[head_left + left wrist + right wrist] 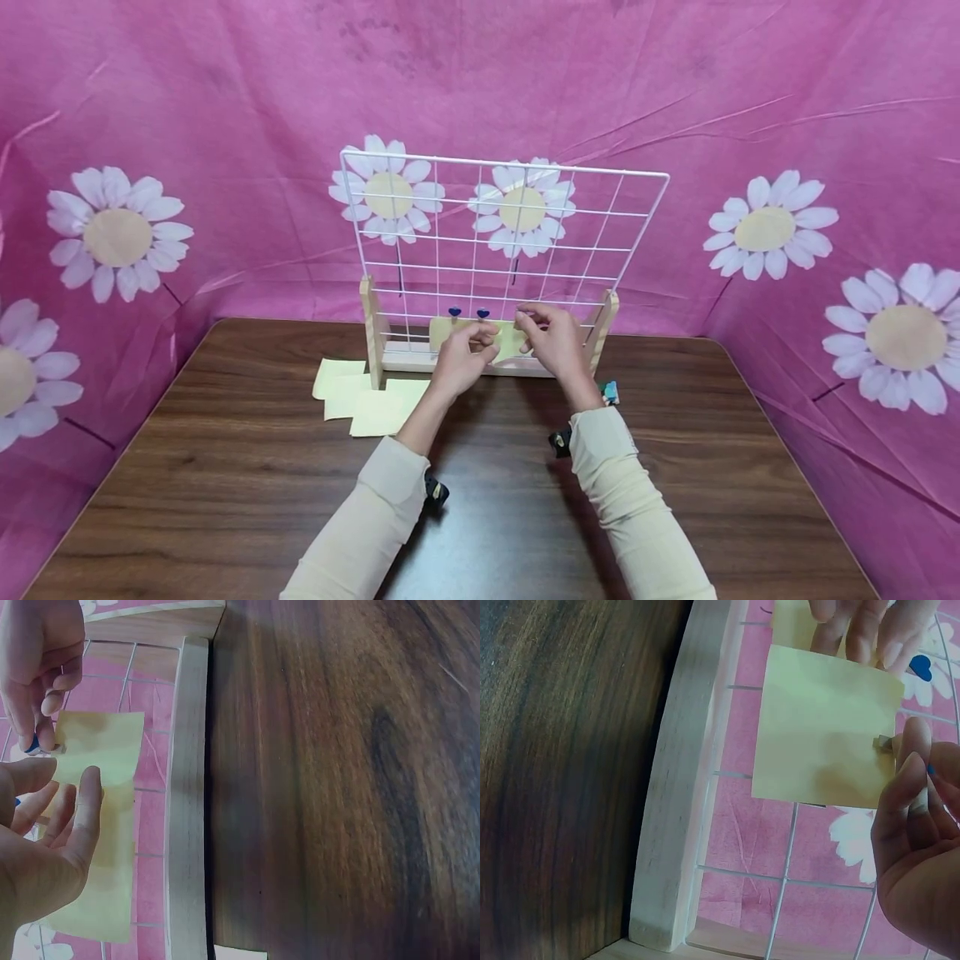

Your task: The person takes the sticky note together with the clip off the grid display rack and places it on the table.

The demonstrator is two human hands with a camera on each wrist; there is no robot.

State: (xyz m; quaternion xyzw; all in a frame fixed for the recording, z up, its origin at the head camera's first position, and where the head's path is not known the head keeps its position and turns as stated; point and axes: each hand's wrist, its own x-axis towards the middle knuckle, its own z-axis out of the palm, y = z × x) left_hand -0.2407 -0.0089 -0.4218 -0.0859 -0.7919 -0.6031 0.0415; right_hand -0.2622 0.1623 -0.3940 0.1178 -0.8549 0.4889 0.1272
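Observation:
A pale yellow sticky note [825,727] lies against the white wire grid [495,242]. My right hand [551,337] pinches a small clip [885,742] at this note's top edge; a bit of blue shows between the fingers. Thumb and fingers of my left hand [465,354] pinch the same note near its upper left corner. Just left of it, partly behind my left hand, another yellow note [105,862] hangs on the grid. Above that one sit two clips with dark blue hearts, a left one [454,312] and a right one [483,313].
Wooden posts, one at the left [371,333] and one at the right [606,329], and a wooden base bar [187,825] carry the grid. Several loose yellow notes [378,414] lie on the brown table [495,533] at left. A small blue-green item [611,392] is beside my right wrist.

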